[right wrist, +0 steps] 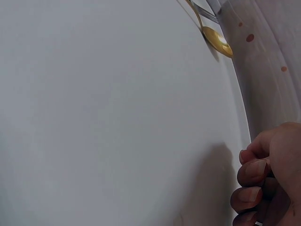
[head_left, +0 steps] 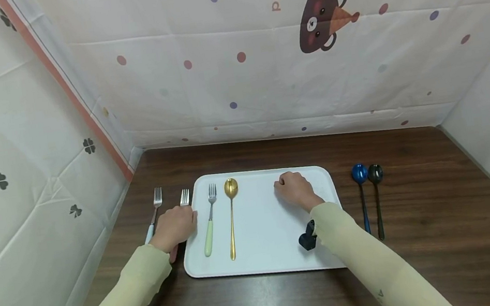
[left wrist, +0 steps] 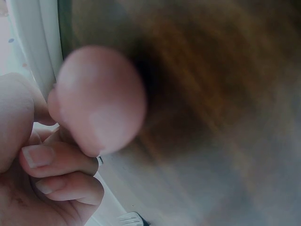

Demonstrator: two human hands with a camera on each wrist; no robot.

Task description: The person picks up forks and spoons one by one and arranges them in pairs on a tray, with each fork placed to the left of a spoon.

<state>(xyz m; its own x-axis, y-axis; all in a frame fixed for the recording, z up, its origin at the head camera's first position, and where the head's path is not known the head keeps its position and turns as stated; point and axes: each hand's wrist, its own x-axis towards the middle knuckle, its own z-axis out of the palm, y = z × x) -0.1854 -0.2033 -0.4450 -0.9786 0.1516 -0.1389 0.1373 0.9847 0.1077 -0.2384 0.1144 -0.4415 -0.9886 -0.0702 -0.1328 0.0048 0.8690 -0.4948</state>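
My left hand grips a fork with a pink handle beside the tray's left edge. Its tines stick out past the fingers, and the middle of the fork is hidden. Left of that hand lies a fork with a pale blue handle. On the white tray are a green-handled fork and a gold spoon, side by side. Over the tray's right half is my right hand, its fingers loosely curled with nothing visible in them.
Right of the tray, a blue spoon and a black spoon lie side by side on the dark wooden table. Patterned white sheets stand along the table's back and sides. A small black device is at the right wrist.
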